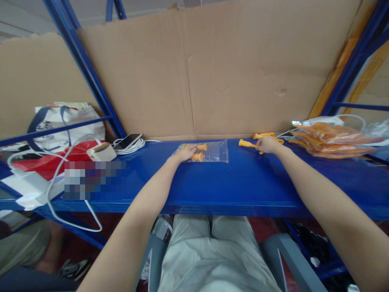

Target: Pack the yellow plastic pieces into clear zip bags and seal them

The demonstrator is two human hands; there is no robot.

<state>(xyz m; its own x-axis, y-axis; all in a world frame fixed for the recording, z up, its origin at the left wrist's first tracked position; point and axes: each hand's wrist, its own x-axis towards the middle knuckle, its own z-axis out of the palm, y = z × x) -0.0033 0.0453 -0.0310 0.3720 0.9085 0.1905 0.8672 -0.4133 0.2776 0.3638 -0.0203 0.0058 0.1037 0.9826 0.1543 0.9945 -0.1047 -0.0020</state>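
while my left hand (186, 152) lies over the printed end of a clear bag (218, 151) on the blue shelf (212, 182), two yellow pieces (198, 157) show in the bag, their flared ends just beside my fingers. those fingers look lightly bent and laid down on the plastic; i cannot tell whether they pinch anything. the open-looking, bare stretch of the bag reaches to the right, towards my other hand.

my right hand (267, 144) is well apart from the bag, down among a few loose yellow pieces (263, 135) near the foot of the cardboard panel (243, 73). its fingers are curled and drawn close together at the thin end of one yellow stick (246, 143), whose flared end points left, but i cannot tell if they have really closed on it.

just beyond that hand, on the right, is a heap of bagged orange pieces (331, 140). over on my left lie a phone (129, 141) on a coiled white cable (133, 148), a pale power bank (101, 152), a red cloth or bag (48, 164) and a white tote (75, 121).
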